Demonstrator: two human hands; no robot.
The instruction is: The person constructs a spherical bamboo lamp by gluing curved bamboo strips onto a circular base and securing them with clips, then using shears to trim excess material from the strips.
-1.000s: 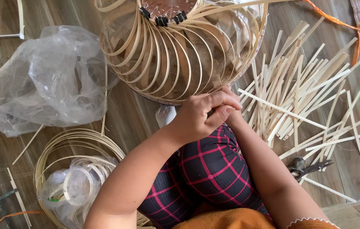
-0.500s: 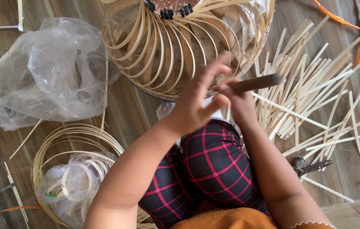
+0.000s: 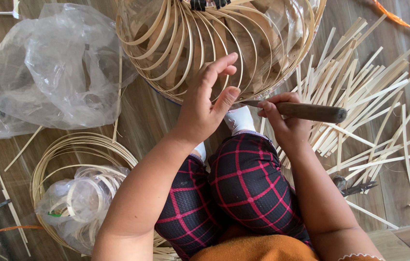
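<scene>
The largest item recorded is the domed frame of bent bamboo strips [image 3: 200, 43], lying on the wooden floor [image 3: 151, 121] directly ahead of the seated person's knees. It is judged light and springy but easily distorted; the thin ribs would crack if squeezed, so a hold on the firmer lower rim is advised.

To its left a crumpled clear plastic bag [image 3: 45, 72] is noted, and to its right a loose scatter of cut bamboo slats [image 3: 359, 96]. Coiled bamboo hoops [image 3: 69, 150] lie at lower left.

The left hand [image 3: 205, 106] is found spread, fingers apart and slightly curled, held at the frame's near rim; actual contact cannot be confirmed.

The right hand [image 3: 282, 121] is observed closed around a wooden-handled tool [image 3: 306, 112] near its forward end. The tool is judged stiff, solid and moderately light, best gripped on the smooth handle. Its long axis runs nearly level, left to right: the narrow working end points left toward the frame's rim, the handle butt right over the slats.
</scene>
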